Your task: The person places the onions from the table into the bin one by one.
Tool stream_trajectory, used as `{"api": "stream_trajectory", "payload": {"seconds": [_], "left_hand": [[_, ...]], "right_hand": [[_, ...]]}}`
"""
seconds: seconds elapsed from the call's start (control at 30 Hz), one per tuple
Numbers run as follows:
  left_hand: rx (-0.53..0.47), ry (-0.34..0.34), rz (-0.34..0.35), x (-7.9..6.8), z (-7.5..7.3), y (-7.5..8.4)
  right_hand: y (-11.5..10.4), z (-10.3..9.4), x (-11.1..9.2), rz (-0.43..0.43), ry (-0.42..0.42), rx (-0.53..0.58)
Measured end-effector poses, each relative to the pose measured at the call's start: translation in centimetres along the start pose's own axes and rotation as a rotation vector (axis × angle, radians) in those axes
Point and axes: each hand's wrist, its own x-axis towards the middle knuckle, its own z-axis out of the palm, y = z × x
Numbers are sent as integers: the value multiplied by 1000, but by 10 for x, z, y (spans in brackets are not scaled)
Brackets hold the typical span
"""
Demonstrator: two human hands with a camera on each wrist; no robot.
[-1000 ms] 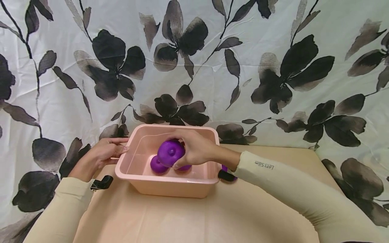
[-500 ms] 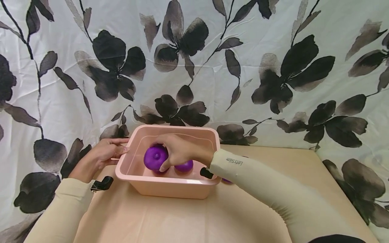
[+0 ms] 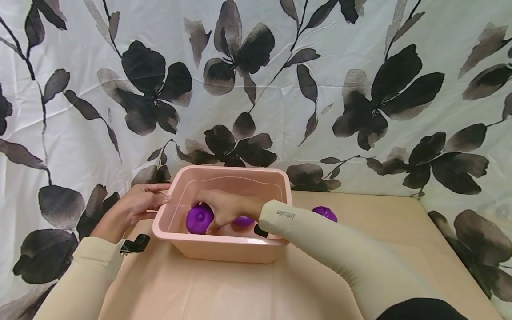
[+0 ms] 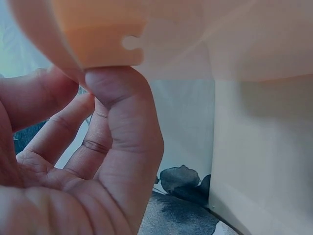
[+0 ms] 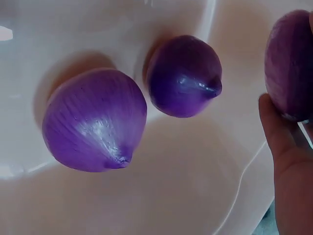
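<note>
A pink plastic tub [image 3: 230, 249] stands on the table. My right hand [image 3: 226, 206] is down inside it, gripping a purple onion [image 3: 198, 219] low at the tub's left end. The right wrist view shows two more onions on the tub's floor, a larger onion [image 5: 95, 120] and a smaller onion [image 5: 185, 76], apart from the held one. In the head view the right hand and forearm partly cover them. My left hand [image 3: 138, 206] pinches the tub's left rim between thumb and finger, its other fingers loosely bent behind, as the left wrist view shows.
Another purple onion [image 3: 325, 214] lies on the table to the right of the tub, partly behind the right sleeve. A white cloth with dark flowers [image 3: 256, 89] hangs behind the beige table [image 3: 224, 289].
My right hand has carried the onion leftward and lowered it inside the tub. The onion on the table at the right has come into sight past the sleeve. My left hand stays put.
</note>
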Motion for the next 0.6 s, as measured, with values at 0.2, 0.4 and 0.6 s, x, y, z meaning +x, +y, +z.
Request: {"api": "stream_trajectory", "payload": {"seconds": [0.2,0.4,0.6], "left_hand": [[11,-3,7,2,1,-2],[20,13,0,1,1,-1],[22,19,1,0,1,1]], "right_hand": [[2,6,8,-8,-52,-17],[2,9,14,-26,-111,-52],[5,15,21,-69,-179,-70]]}}
